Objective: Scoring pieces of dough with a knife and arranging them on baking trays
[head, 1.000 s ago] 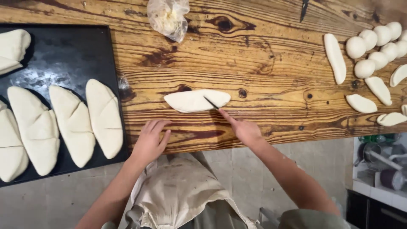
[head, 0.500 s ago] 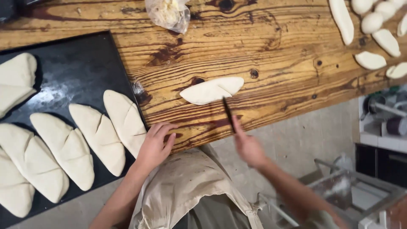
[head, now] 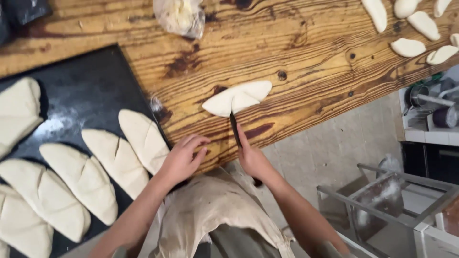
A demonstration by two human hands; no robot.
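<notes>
Here the right hand (head: 252,158) is closed around a dark-handled knife (head: 234,128), the forefinger laid along its back, and the blade's tip is set into the near edge of a pale, elongated dough piece (head: 237,98). That piece lies alone on the wooden bench (head: 306,62), near its front edge, and a cut shows as a short line where the blade meets it. The left hand (head: 181,160) holds nothing; its fingers are loosely spread and it rests at the bench's front edge, just beside the corner of a dark baking tray (head: 91,91).

On the tray lie several shaped dough loaves (head: 112,160), side by side and slanted, each scored with lines across its top; another pale loaf (head: 19,112) sits at the tray's far left. At the back of the bench stands a crumpled clear plastic bag (head: 179,16) with something yellowish inside. At the far right of the bench is a cluster of smaller uncut dough pieces (head: 407,47), well apart from the hands. The person wears a beige apron (head: 215,215). To the right, below the bench, a metal frame (head: 382,210) stands on the floor.
</notes>
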